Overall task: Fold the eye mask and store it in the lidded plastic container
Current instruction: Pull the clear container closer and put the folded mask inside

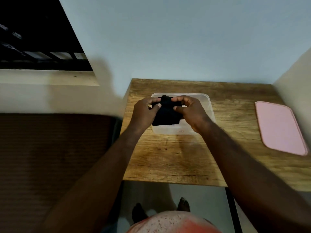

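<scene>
Left hand (145, 109) fingers (155, 99) curled and pinched on the left edge of the eye mask (167, 113); right hand (191, 111) fingers (180, 98) likewise curled, thumb pressed to the mask's right edge. Both grips closed on the fabric, neither released. The black mask appears folded into a compact block and is held between the two hands directly over the open mouth of the clear plastic container (206, 101); whether its lower edge touches the container floor cannot be told. Container sits on the wooden worktop (168, 157), towards the back, near the wall (168, 39). Pink lid (279, 127) lies flat on the worktop, well apart to the right, off the container. The hands cover much of the container's near rim and interior. Both forearms reach forward from the lower frame and converge, wrists level, palms turned inward facing each other. Frame somewhat blurred.
</scene>
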Demonstrator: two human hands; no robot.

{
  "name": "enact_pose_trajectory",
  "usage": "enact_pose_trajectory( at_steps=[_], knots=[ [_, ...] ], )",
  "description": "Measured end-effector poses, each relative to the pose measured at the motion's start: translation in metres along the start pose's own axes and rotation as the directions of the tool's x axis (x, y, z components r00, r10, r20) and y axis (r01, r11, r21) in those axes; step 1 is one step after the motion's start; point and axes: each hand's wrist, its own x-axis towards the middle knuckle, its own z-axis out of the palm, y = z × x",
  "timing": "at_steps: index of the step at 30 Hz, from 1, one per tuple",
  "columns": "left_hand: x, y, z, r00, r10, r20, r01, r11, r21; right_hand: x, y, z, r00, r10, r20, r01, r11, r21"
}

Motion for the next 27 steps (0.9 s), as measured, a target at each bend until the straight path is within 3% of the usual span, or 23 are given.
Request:
enact_pose_trajectory(
  at_steps=[4,7,10,15,17,19,21,24,27],
  knots=[
    [0.01,-0.003,0.0,0.996,0.035,-0.086,-0.032,0.999,0.038,0.019,-0.001,-0.001,1.0,0.007,0.007,-0.007,1.0,-0.022],
    [0.012,-0.012,-0.003,0.993,0.054,-0.109,-0.036,0.986,0.163,0.034,0.009,-0.005,0.998,0.068,0.015,-0.068,0.998,0.015],
    [0.013,-0.027,-0.001,0.996,-0.007,-0.094,0.03,0.968,0.248,0.049,0.025,-0.004,0.984,0.167,0.054,-0.166,0.986,-0.024],
    [0.016,-0.035,0.006,0.993,-0.077,-0.094,0.096,0.969,0.228,0.064,0.038,0.008,0.961,0.259,0.101,-0.247,0.962,-0.112],
    [0.015,-0.035,0.007,0.991,-0.092,-0.102,0.111,0.973,0.201,0.067,0.044,0.008,0.969,0.237,0.074,-0.215,0.949,-0.233],
    [0.017,-0.037,0.007,0.991,-0.093,-0.101,0.111,0.976,0.188,0.072,0.052,0.004,0.982,0.184,0.052,-0.137,0.868,-0.477],
    [0.018,-0.038,0.008,0.99,-0.092,-0.104,0.109,0.978,0.175,0.073,0.056,0.0,0.98,0.198,0.002,-0.162,0.806,-0.57],
    [0.019,-0.041,0.01,0.989,-0.089,-0.114,0.106,0.981,0.16,0.073,0.056,-0.004,0.97,0.242,-0.027,-0.223,0.837,-0.5],
    [0.019,-0.041,0.012,0.991,-0.072,-0.111,0.087,0.986,0.142,0.071,0.047,-0.001,0.972,0.232,0.035,-0.21,0.929,-0.304]
  ],
)
